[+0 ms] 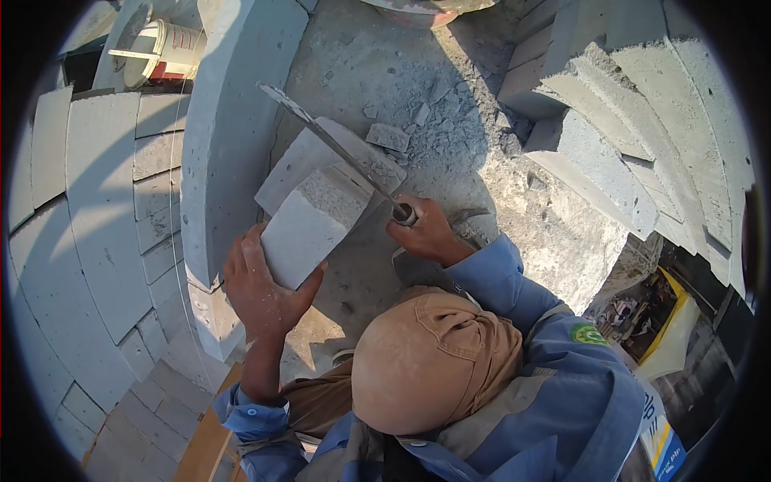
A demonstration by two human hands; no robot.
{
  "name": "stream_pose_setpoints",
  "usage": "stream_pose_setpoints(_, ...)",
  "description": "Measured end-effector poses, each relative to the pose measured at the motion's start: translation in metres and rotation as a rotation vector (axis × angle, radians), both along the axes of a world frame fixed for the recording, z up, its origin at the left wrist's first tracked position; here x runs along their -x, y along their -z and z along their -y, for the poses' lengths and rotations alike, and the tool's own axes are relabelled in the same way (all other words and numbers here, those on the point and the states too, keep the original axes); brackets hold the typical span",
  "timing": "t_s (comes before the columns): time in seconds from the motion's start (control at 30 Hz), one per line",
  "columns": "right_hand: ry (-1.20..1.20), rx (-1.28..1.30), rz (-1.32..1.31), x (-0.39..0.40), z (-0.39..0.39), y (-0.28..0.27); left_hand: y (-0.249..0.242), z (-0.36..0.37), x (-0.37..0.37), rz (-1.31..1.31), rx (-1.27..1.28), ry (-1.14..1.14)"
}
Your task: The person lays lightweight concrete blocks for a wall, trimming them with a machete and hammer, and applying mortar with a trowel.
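Right hand (pixel 426 230) closed around the handle of a long-bladed tool (pixel 337 150), at the centre of the frame; the blade slants toward the upper left. Whether its edge touches anything or only passes above cannot be told. Left hand (pixel 269 293), spread wide, is pressed to the lower end of a pale block (pixel 309 229), thumb on one side and fingers on the other, left of centre. That grip looks shallow: should the blade push hard, the block could twist or slide out of it. Beneath the block's far end lies another block (pixel 293 161), set at an angle, so the support seems uneven and the upper one might rock. A slip of the blade toward the lower left could reach the left fingers; one back toward the body could meet the brown-clad knee (pixel 426 353). Farther out, rubble (pixel 434 108) and a loose chunk (pixel 389 136) litter the upper middle, and grit under the lower block could let it skid. A tall pale slab (pixel 233 145) stands close by at left, where the swinging blade tip might knock and chip it.
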State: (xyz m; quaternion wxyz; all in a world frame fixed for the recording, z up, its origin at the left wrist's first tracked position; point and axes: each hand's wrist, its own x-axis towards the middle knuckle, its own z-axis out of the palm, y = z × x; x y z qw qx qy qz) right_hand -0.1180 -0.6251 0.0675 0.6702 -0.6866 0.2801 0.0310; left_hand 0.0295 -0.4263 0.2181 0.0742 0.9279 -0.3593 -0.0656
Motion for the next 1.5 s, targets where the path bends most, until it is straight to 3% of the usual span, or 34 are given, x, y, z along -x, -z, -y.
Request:
stream_pose_setpoints(0.13,-0.121,-0.006,-0.195,-0.001,0.006,0.02,0.001,0.003,-0.005,0.007,-0.012,0.001)
stream_pose_setpoints(0.2,-0.005,-0.038,-0.077,0.005,-0.002,-0.007,-0.001,-0.005,0.006,-0.045,-0.031,-0.01)
stream_pose_setpoints(0.33,0.005,0.03,0.095,0.0,-0.007,0.001,-0.001,0.002,-0.002,0.004,-0.022,0.011)
stream_pose_setpoints(0.4,-0.116,-0.042,-0.25,0.006,-0.007,0.03,-0.001,0.001,-0.001,-0.002,-0.013,0.01)
stream_pose_setpoints(0.53,-0.117,-0.09,-0.27,0.007,-0.005,0.016,0.003,0.0,-0.005,0.011,-0.001,0.024)
stream_pose_setpoints(0.7,-0.11,-0.067,0.004,0.0,-0.004,0.002,0.002,0.001,-0.002,0.026,0.001,0.035)
stream_pose_setpoints(0.8,-0.144,-0.08,-0.161,0.004,0.001,0.038,0.001,0.001,-0.002,0.012,-0.013,0.002)
stream_pose_setpoints(1.0,-0.081,-0.063,-0.057,0.001,-0.004,0.004,0.002,0.001,0.002,0.008,-0.04,-0.007)
stream_pose_setpoints(1.1,-0.11,-0.011,-0.09,0.003,-0.006,0.032,-0.001,0.004,-0.002,0.007,-0.021,-0.038)
stream_pose_setpoints(1.3,-0.087,-0.013,-0.143,-0.001,-0.004,0.008,0.002,-0.003,0.006,-0.03,-0.017,-0.014)
stream_pose_setpoints(1.5,-0.1,-0.003,-0.133,0.003,0.003,0.043,-0.001,0.005,-0.001,-0.002,0.0,-0.023)
